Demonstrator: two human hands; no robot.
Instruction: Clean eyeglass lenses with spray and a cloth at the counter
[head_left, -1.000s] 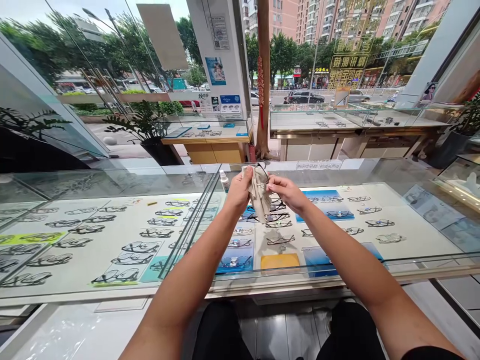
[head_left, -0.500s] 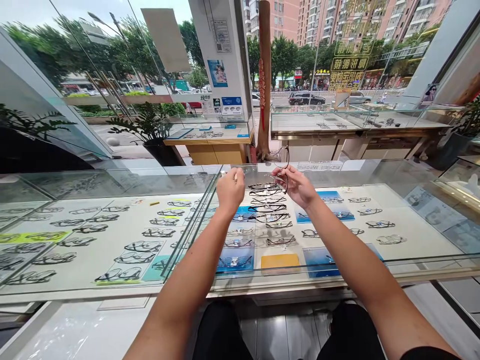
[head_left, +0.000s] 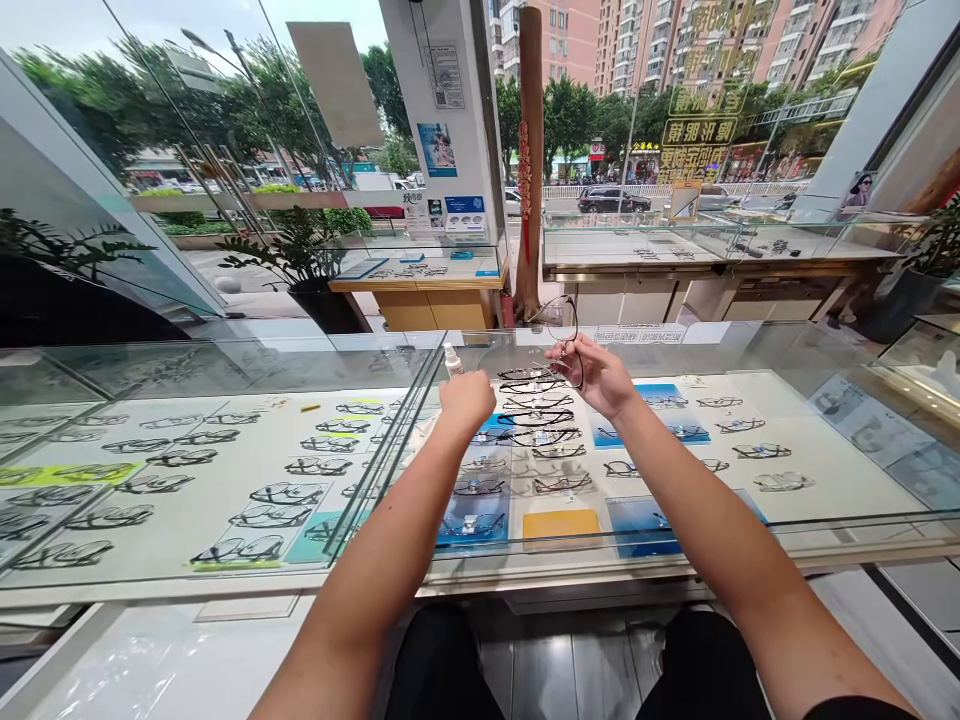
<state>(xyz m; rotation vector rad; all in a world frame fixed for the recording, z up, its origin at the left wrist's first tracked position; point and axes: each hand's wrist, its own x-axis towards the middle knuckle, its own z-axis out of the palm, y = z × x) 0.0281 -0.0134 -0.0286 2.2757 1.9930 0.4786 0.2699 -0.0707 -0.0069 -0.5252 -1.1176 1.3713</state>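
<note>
My right hand (head_left: 596, 378) pinches a pair of thin-framed eyeglasses (head_left: 576, 318) above the glass counter, the lenses raised over the fingertips. To its left, my left hand (head_left: 466, 400) is curled closed with its back toward me, so its fingers and anything in them are hidden. Just behind this hand shows a small white bottle (head_left: 452, 360), its lower part covered by the knuckles; whether the hand touches it I cannot tell. Beneath both hands, a column of folded eyeglasses (head_left: 535, 416) is on display.
The glass display counter (head_left: 847, 490) spans the view, with more glasses on blue cards (head_left: 472, 525) and an orange-yellow pad (head_left: 561, 524). A glass seam runs left of my left hand. Beyond stand a wooden post (head_left: 530, 160), a potted plant (head_left: 300, 250) and further showcases (head_left: 637, 262).
My left hand has lowered slightly, uncovering more of the white bottle behind it. The eyeglasses in my right hand have tilted a little, while that hand stays in nearly the same place.
</note>
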